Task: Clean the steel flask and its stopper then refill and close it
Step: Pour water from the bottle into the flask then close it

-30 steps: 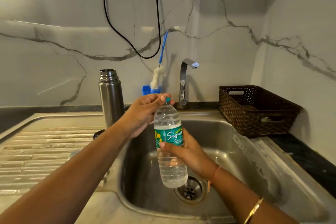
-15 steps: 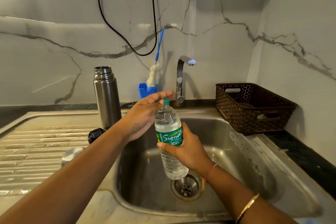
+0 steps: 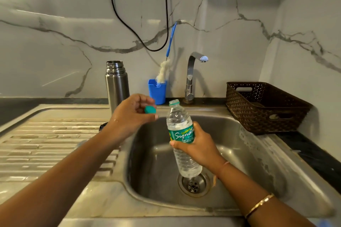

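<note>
Sink point(image 3: 239, 206) is set in the steel table, with the drainboard point(image 3: 46, 143) on its left. The steel flask point(image 3: 117, 86) stands upright with its mouth open at the back of the drainboard, just beside the basin, and is touched by neither hand. The plastic water bottle point(image 3: 181, 134) is held over the basin, slightly tilted, its base above the drain.

Change from half a second ago: the bottle neck, then covered and being twisted, is now bare and uncapped. Cleaning is judged finished and the refill started; a pour into the flask is likely next.

The right hand point(image 3: 201, 149) is wrapped round the bottle at the label, fingers closed on it, wrist low over the basin. The left hand point(image 3: 132, 116) is raised between flask and bottle, fingers curled, with the green cap point(image 3: 150, 109) pinched by thumb and fingertips.

A dark piece, possibly the stopper point(image 3: 103, 126), is mostly hidden behind the left wrist.
</note>
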`<state>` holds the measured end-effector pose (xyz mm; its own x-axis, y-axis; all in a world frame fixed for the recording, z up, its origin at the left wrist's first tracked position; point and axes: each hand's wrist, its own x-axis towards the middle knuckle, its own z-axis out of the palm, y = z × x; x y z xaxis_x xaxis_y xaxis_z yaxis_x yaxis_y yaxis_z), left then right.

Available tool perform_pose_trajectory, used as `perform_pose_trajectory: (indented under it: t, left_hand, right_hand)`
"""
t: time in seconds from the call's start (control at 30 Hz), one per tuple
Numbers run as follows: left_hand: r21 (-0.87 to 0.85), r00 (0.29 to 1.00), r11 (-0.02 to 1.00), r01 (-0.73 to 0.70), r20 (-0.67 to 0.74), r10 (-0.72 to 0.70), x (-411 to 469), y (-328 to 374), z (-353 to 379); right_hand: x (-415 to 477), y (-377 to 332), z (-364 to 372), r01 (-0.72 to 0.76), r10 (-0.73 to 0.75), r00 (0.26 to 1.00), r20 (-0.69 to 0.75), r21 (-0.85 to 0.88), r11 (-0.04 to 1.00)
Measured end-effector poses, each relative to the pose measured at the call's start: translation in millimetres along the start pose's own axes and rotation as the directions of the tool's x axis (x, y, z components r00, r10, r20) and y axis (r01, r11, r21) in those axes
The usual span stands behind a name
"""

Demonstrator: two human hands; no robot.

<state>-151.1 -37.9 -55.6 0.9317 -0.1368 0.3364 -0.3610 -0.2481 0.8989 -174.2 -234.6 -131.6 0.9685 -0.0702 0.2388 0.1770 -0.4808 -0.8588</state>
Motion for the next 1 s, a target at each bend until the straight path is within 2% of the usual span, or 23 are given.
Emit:
perform_pose_trajectory:
  t: [0.03,0.1,0.17,0.23,0.3,0.4,0.47,0.6,0.63,0.7,0.77,0.87,1.0]
  left_hand:
    - [0.175,0.999,0.984,-0.033,0.044,0.026,-8.5,-3.6,-8.7]
    - [0.457,0.992,0.882,-0.115,0.103,0.076,-27.7,-13.5,-29.6]
    - [0.611,0.978,0.77,-0.184,0.194,0.079,-47.7,-23.6,-54.0]
    - [0.697,0.947,0.676,-0.241,0.321,0.006,-68.4,-32.8,-76.6]
    - [0.785,0.913,0.54,-0.303,0.401,-0.07,-85.4,-47.2,-99.5]
    - [0.877,0.907,0.364,-0.313,0.39,-0.159,-103.1,-67.3,-134.4]
    - [0.892,0.901,0.288,-0.348,0.403,-0.159,-108.2,-78.9,-151.3]
    - [0.932,0.936,0.094,-0.35,0.351,0.004,-113.3,-92.6,-169.9]
    - [0.945,0.95,0.101,-0.31,0.311,0.003,-115.7,-90.3,-168.0]
    - [0.965,0.981,0.199,-0.169,0.185,-0.065,-117.5,-86.2,-163.6]
    - [0.961,0.977,0.259,-0.094,0.14,-0.163,-119.3,-90.8,-162.6]
    - [0.954,0.978,0.287,-0.091,0.14,-0.153,-120.0,-96.8,-164.2]
    - [0.924,0.986,0.378,-0.05,0.107,-0.129,-124.1,-99.1,-174.3]
  right_hand:
    - [0.3,-0.3,-1.1,-0.007,0.007,1.0,-0.006,0.0,1.0]
    - [-0.4,-1.3,-0.7,-0.011,0.011,1.0,-0.015,-0.002,1.0]
    - [-1.5,-2.1,0.5,-0.014,0.014,1.0,-0.024,-0.001,1.0]
    - [-2.8,-3.7,1.0,-0.017,0.017,1.0,-0.024,0.005,1.0]
    - [-3.5,-5.4,2.1,-0.018,0.018,1.0,-0.017,0.01,1.0]
    - [-4.4,-6.5,3.7,-0.026,0.026,1.0,-0.009,0.016,1.0]
    - [-4.7,-6.1,5.2,-0.037,0.037,0.999,-0.002,0.024,0.999]
    - [-5.6,-3.9,6.5,-0.058,0.058,0.998,-0.012,0.029,0.998]
    - [-5.6,-3.6,7.1,-0.058,0.059,0.998,-0.017,0.027,0.998]
    - [-5.5,-3.2,7.3,-0.058,0.059,0.998,-0.024,0.028,0.998]
    - [-5.0,-3.1,8.0,-0.059,0.06,0.998,-0.029,0.034,0.998]
    - [-3.4,-1.8,7.7,-0.064,0.066,0.997,-0.043,0.04,0.997]
    - [-1.8,0.2,7.0,-0.079,0.082,0.995,-0.054,0.052,0.995]
